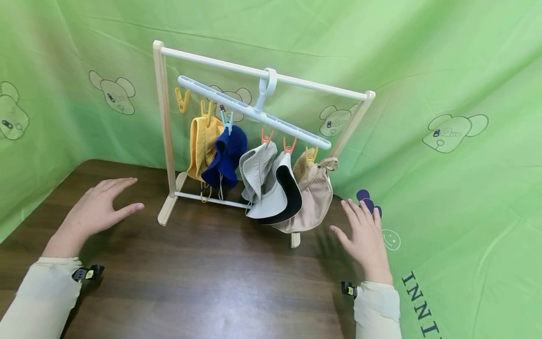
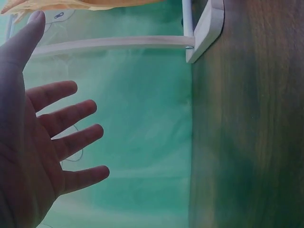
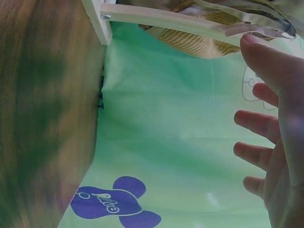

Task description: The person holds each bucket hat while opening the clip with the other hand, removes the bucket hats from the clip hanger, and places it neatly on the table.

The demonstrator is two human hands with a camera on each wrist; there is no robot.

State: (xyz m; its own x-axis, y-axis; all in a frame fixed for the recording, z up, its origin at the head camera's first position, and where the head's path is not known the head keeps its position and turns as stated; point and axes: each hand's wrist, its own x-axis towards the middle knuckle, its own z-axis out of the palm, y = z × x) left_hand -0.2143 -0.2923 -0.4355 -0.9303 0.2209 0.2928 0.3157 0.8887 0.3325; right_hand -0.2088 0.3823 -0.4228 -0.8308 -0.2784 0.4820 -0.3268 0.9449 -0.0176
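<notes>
A pale blue clip hanger (image 1: 254,113) hangs tilted from the top bar of a small wooden rack, its right end lower. Clipped under it are a yellow hat (image 1: 199,143), a dark blue hat (image 1: 230,155), a light grey hat (image 1: 256,169), a white-and-black brimmed hat (image 1: 275,202) and a beige hat (image 1: 315,197) with a tied bow. One yellow clip (image 1: 182,100) at the left end holds nothing. My left hand (image 1: 95,207) is held left of the rack, fingers extended, touching nothing. To the rack's right, my right hand (image 1: 362,235) is likewise spread and holds nothing.
The rack has wooden posts (image 1: 164,117), feet (image 1: 171,207) and a white lower bar (image 1: 211,198), standing on a brown wooden table (image 1: 203,282). Green cloth (image 1: 466,188) printed with bear heads surrounds the table at the back and sides.
</notes>
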